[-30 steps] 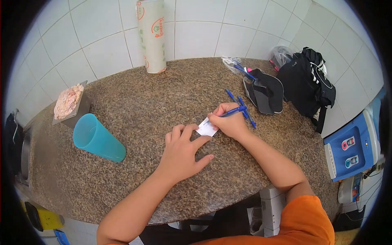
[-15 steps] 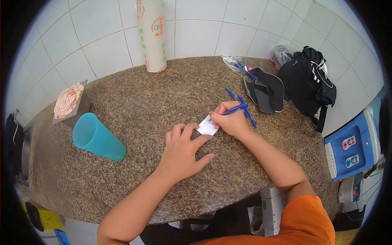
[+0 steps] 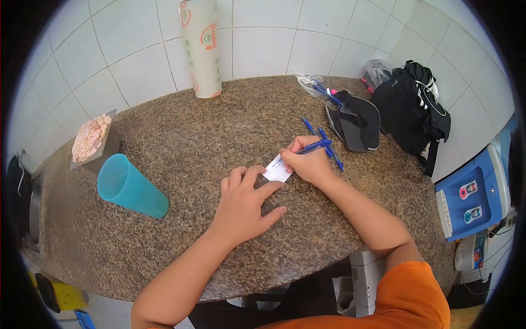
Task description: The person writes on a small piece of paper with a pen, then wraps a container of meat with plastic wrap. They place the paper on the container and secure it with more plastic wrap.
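On a speckled granite countertop (image 3: 181,241), a small white paper slip (image 3: 277,171) lies between the person's two hands, with faint marks on its face. Left of the slip, the left hand (image 3: 241,200) rests with fingers spread, two fingertips touching the slip's edge and the thumb apart from it; it grips nothing. At the slip's right, the right hand (image 3: 310,164) has its thumb and fingers pinched round a blue pen (image 3: 316,145), which slants with its upper end away from the slip; the writing tip is too hidden to make out. Compared with a second ago, the right hand and pen have shifted very slightly toward the slip's far side, while the left hand holds the same spread pose and the surrounding things keep their places. Beyond the slip to the right lie two loose blue pens (image 3: 336,158), then a black-and-grey cap (image 3: 361,120), and farther right a black backpack (image 3: 405,109). Well left of the slip stand a turquoise plastic cup (image 3: 139,192) and a metal container (image 3: 107,151) with pinkish contents; beyond the slip, against the tiled wall (image 3: 266,49), stands a Cheffy-printed roll (image 3: 201,55).
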`<action>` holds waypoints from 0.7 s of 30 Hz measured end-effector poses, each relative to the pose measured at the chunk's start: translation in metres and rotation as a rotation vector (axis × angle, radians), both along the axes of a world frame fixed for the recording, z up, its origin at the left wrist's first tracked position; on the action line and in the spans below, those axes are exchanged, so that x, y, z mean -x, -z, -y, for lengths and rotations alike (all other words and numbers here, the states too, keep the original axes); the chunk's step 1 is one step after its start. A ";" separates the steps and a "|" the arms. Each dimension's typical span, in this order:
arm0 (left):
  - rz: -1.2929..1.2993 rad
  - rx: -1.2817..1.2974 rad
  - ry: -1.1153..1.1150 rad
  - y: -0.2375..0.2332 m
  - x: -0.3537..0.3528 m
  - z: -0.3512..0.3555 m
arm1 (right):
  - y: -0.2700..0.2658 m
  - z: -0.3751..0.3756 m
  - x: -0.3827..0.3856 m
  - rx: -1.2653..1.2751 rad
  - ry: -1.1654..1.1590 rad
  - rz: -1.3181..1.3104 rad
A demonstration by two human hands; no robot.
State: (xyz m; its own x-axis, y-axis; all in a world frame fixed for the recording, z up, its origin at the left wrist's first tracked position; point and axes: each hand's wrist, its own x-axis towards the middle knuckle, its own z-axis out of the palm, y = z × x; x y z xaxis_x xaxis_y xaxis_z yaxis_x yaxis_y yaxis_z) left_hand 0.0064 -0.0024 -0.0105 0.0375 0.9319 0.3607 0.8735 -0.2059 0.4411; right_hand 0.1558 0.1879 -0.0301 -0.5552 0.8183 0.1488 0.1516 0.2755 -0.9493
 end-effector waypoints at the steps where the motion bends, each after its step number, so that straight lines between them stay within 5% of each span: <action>1: 0.000 0.001 0.001 0.000 0.000 0.000 | 0.000 0.000 0.000 0.007 0.004 -0.005; 21: -0.005 -0.001 -0.004 0.000 -0.001 0.000 | 0.002 0.001 0.001 -0.037 0.040 0.019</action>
